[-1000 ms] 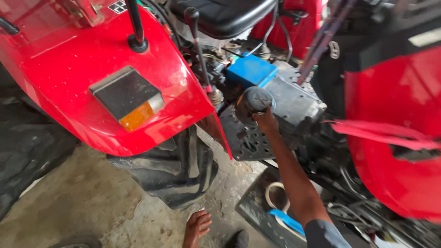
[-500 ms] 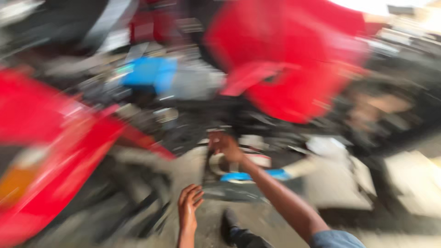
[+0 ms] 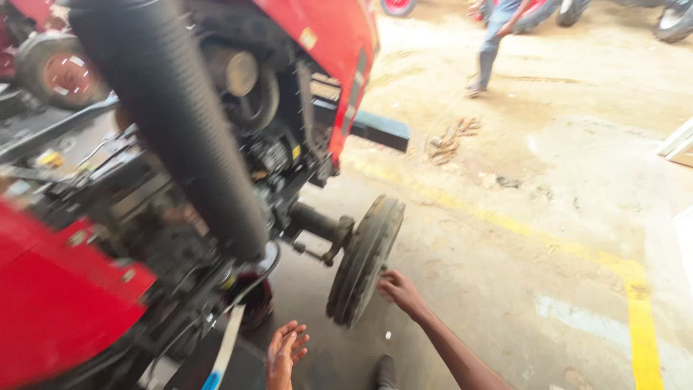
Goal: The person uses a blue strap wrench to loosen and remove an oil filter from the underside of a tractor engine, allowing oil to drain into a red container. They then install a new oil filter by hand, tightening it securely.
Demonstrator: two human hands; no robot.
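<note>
A red tractor [image 3: 65, 303] fills the left of the view, with a thick black exhaust pipe [image 3: 180, 130] slanting across it. Its small front wheel [image 3: 364, 260] stands on the concrete floor at centre. My right hand [image 3: 401, 291] reaches to the wheel's lower right edge and touches the tyre, fingers curled against it and holding nothing. My left hand [image 3: 284, 354] hangs open low in the view, palm up, fingers spread, empty, just left of the wheel.
Another person [image 3: 498, 36] walks at the top right, near other red vehicles. A yellow painted line [image 3: 635, 303] runs across the floor at right. My dark shoe [image 3: 386, 372] is at the bottom. A second wheel [image 3: 61, 68] sits at top left.
The view has swung from the tractor's rear over to its front wheel. My right hand left the round part on the engine block and now rests on the front tyre.
</note>
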